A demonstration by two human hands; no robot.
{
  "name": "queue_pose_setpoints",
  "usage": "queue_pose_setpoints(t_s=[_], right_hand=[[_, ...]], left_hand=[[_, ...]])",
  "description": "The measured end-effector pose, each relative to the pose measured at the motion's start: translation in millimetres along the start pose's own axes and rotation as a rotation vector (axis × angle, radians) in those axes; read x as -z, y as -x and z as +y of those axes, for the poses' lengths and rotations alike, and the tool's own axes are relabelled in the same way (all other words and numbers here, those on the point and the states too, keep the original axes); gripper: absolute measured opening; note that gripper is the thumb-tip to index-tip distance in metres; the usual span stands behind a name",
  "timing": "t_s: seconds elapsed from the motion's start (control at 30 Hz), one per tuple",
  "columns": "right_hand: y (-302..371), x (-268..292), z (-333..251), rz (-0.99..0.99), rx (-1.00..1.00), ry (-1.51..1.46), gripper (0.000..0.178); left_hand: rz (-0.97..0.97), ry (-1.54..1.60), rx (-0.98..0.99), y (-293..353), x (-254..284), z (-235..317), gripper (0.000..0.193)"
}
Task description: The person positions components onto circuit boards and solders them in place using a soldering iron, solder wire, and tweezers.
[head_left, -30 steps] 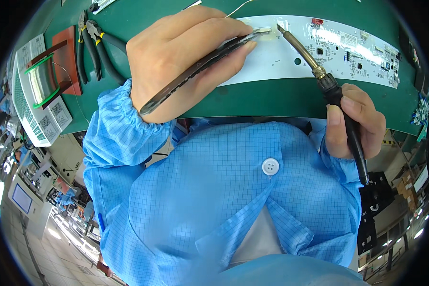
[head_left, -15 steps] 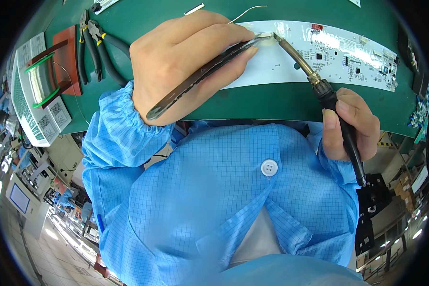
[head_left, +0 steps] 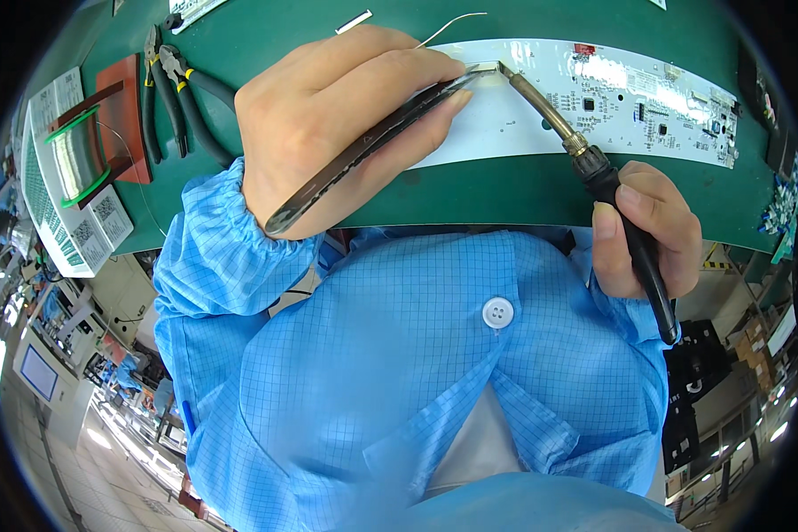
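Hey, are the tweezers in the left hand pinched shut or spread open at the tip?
Pinched shut, it seems: the tweezers in the left hand taper to one point near the soldering iron tip.

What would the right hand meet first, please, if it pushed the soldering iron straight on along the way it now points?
Probably the tips of the tweezers held by the left hand, over the white circuit board; the soldering iron in the right hand already nearly touches them.
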State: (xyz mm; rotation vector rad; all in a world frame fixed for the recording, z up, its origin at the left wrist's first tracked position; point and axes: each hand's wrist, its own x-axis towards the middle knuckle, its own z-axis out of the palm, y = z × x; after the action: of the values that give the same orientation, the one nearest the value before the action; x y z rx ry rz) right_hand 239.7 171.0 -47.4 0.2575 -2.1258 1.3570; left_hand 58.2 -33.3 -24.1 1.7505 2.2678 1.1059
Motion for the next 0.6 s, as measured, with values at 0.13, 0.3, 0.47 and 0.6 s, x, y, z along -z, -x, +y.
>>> queue_pose_setpoints(t_s=[0.13, 0.3, 0.47, 0.6], right_hand=[[0.0, -0.1, -0.7, 0.004, -0.007, 0.012, 0.033], [-1.1, -0.2, -1.3, 0.005, -0.013, 0.013, 0.032], [-1.7, -0.3, -2.1, 0.008, -0.031, 0.012, 0.032], [1.5, 0.4, -2.1, -0.006, -0.042, 0.008, 0.033]], left_hand=[[0.008, 0.004, 0.009, -0.2, -0.3, 0.3, 0.024], [0.004, 0.002, -0.003, -0.5, -0.3, 0.4, 0.024], [-0.004, 0.0, 0.011, -0.2, 0.6, 1.2, 0.024], [-0.011, -0.003, 0.021, 0.2, 1.0, 2.0, 0.024]])
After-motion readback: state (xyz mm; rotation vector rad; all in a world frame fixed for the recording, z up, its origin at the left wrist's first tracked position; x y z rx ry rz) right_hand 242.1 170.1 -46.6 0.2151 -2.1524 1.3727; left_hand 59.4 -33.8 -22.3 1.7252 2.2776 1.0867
